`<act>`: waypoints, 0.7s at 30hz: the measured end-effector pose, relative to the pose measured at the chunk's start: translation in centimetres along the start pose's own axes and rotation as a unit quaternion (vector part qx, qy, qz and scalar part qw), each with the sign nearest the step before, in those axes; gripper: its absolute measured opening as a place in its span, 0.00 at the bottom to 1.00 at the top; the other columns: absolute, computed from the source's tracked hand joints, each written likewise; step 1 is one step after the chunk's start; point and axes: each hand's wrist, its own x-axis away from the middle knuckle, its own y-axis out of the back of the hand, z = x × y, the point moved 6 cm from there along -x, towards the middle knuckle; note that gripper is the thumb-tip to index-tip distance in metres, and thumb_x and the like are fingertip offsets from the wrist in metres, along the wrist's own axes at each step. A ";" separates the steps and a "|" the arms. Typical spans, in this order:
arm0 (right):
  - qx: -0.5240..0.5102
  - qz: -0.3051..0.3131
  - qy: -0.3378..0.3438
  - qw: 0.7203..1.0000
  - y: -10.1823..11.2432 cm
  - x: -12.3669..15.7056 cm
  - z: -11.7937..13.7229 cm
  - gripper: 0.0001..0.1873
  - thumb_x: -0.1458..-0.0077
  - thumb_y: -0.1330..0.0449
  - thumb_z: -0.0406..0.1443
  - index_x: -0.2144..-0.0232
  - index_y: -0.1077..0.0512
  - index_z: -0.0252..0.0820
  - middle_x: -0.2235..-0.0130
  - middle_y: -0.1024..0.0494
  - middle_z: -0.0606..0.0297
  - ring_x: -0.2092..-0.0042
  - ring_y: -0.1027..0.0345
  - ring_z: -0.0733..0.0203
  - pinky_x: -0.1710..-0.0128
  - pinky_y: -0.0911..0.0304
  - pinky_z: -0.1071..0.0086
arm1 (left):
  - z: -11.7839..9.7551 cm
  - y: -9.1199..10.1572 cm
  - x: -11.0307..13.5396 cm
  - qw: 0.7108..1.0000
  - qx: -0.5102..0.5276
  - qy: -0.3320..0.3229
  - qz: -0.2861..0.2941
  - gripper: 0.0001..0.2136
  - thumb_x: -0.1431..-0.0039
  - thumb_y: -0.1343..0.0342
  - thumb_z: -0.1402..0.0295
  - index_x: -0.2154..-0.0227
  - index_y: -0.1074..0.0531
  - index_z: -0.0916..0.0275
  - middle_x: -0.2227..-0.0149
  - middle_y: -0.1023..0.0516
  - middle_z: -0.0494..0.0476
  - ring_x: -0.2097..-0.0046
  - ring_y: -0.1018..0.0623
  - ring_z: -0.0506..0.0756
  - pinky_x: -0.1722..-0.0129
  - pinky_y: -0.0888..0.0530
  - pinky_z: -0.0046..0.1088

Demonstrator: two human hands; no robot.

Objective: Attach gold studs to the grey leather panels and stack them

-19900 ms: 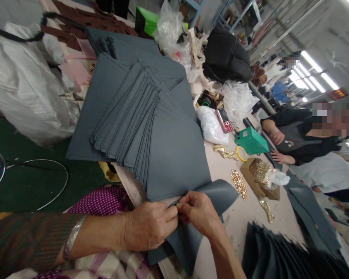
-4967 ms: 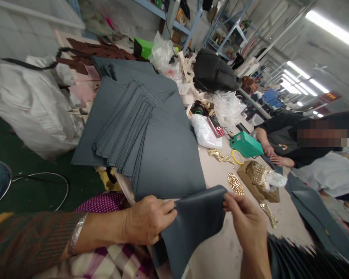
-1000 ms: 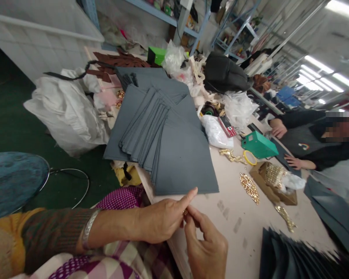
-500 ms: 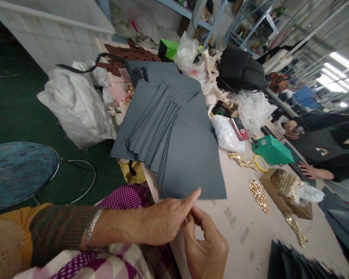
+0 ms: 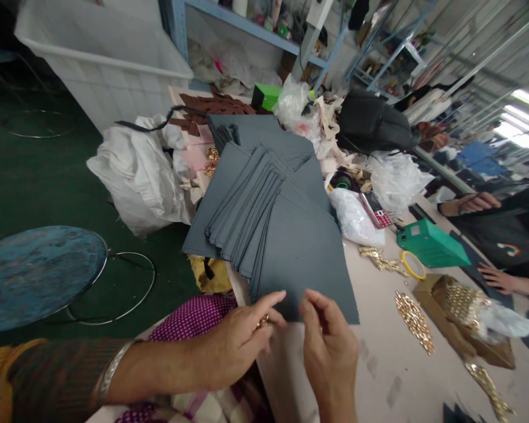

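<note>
Showing parted fingers, the left hand (image 5: pixel 235 346) bears one gold-coloured piece (image 5: pixel 263 321), ring or fitting undetermined, while the right hand (image 5: pixel 332 349) has thumb and forefinger drawn together, contents indiscernible, with one stack of grey stitched panels (image 5: pixel 306 258), overlapped beyond counting, just past the fingertips, fanned presumably for single lifting, and one heap of gold-coloured fittings (image 5: pixel 414 322) rightward, apparently for easy reach.

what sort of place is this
Probably a factory workshop: matching grey panels lie fanned on the worktable, small gold-coloured pieces are heaped nearby, and a co-worker is at the far side.
</note>
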 end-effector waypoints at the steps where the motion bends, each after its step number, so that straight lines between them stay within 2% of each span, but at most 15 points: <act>1: 0.033 -0.016 0.034 0.999 -0.1 -0.8 -0.3 0.11 0.36 0.46 0.38 0.60 0.25 0.41 0.64 0.20 0.61 0.64 0.26 0.59 0.62 0.32 0.68 | 0.5 0.3 0.6 0.999 0.014 0.030 0.001 0.22 0.39 0.54 0.70 0.42 0.36 0.57 0.55 0.22 0.53 0.65 0.24 0.50 0.62 0.27 0.28; 4: 0.116 -0.002 0.118 0.986 -1.1 -2.5 -1.2 0.13 0.33 0.50 0.37 0.63 0.26 0.40 0.64 0.21 0.59 0.61 0.29 0.56 0.58 0.35 0.64 | 2.3 1.0 2.3 0.993 0.040 0.108 0.007 0.13 0.43 0.47 0.68 0.55 0.29 0.59 0.64 0.24 0.49 0.67 0.27 0.50 0.67 0.30 0.25; 7: 0.141 0.054 0.143 0.978 -1.5 -2.0 -2.1 0.15 0.33 0.53 0.35 0.64 0.27 0.39 0.64 0.21 0.58 0.60 0.31 0.54 0.57 0.37 0.63 | 3.6 1.9 3.1 0.988 0.067 0.139 -0.017 0.12 0.43 0.47 0.66 0.57 0.31 0.61 0.68 0.27 0.48 0.68 0.28 0.51 0.68 0.31 0.25; 9: 0.126 0.117 0.123 0.977 -1.1 -0.6 -2.6 0.15 0.33 0.53 0.34 0.66 0.27 0.40 0.66 0.22 0.60 0.62 0.31 0.55 0.59 0.38 0.64 | 3.9 2.2 3.4 0.987 0.076 0.140 -0.031 0.11 0.44 0.46 0.66 0.58 0.30 0.62 0.66 0.26 0.49 0.65 0.27 0.51 0.66 0.31 0.25; 11: 0.089 0.213 0.076 0.970 -0.4 1.3 -2.9 0.14 0.35 0.51 0.33 0.69 0.27 0.42 0.69 0.23 0.63 0.65 0.31 0.58 0.62 0.38 0.66 | 3.7 1.9 3.5 0.986 0.109 0.122 -0.017 0.10 0.44 0.45 0.67 0.59 0.29 0.61 0.64 0.24 0.51 0.61 0.25 0.53 0.60 0.29 0.28; 13: 0.028 0.318 0.018 0.948 0.2 3.3 -3.0 0.12 0.38 0.47 0.33 0.72 0.27 0.43 0.70 0.23 0.67 0.66 0.30 0.60 0.65 0.38 0.69 | 3.0 1.0 3.6 0.979 0.180 0.091 0.030 0.10 0.42 0.44 0.66 0.57 0.27 0.61 0.61 0.22 0.53 0.57 0.24 0.56 0.54 0.28 0.32; 15: -0.042 0.374 -0.040 0.926 0.7 4.8 -3.0 0.11 0.40 0.44 0.33 0.72 0.25 0.44 0.69 0.23 0.68 0.66 0.29 0.62 0.65 0.37 0.71 | 2.1 -0.1 3.6 0.963 0.248 0.065 0.085 0.13 0.40 0.43 0.65 0.53 0.27 0.61 0.59 0.21 0.54 0.54 0.23 0.57 0.50 0.28 0.35; 17: -0.100 0.348 -0.112 0.926 1.0 5.3 -3.4 0.10 0.40 0.43 0.36 0.70 0.23 0.43 0.68 0.22 0.66 0.67 0.29 0.63 0.65 0.36 0.72 | 1.5 -0.9 3.5 0.949 0.285 0.064 0.119 0.15 0.38 0.43 0.62 0.50 0.28 0.62 0.58 0.20 0.56 0.54 0.23 0.58 0.50 0.27 0.37; 19: -0.153 0.281 -0.198 0.926 0.8 5.4 -4.4 0.11 0.41 0.41 0.41 0.67 0.22 0.42 0.70 0.23 0.65 0.68 0.29 0.62 0.67 0.34 0.71 | 1.4 -1.6 3.1 0.946 0.289 0.072 0.132 0.18 0.38 0.43 0.59 0.49 0.28 0.62 0.56 0.21 0.58 0.54 0.23 0.58 0.51 0.27 0.37; 21: -0.214 0.239 -0.265 0.909 0.1 5.7 -5.0 0.14 0.43 0.38 0.44 0.66 0.22 0.39 0.72 0.24 0.65 0.70 0.29 0.62 0.69 0.33 0.71 | 1.4 -2.0 2.5 0.946 0.287 0.082 0.127 0.19 0.39 0.42 0.56 0.50 0.27 0.62 0.56 0.21 0.59 0.55 0.23 0.59 0.53 0.26 0.37</act>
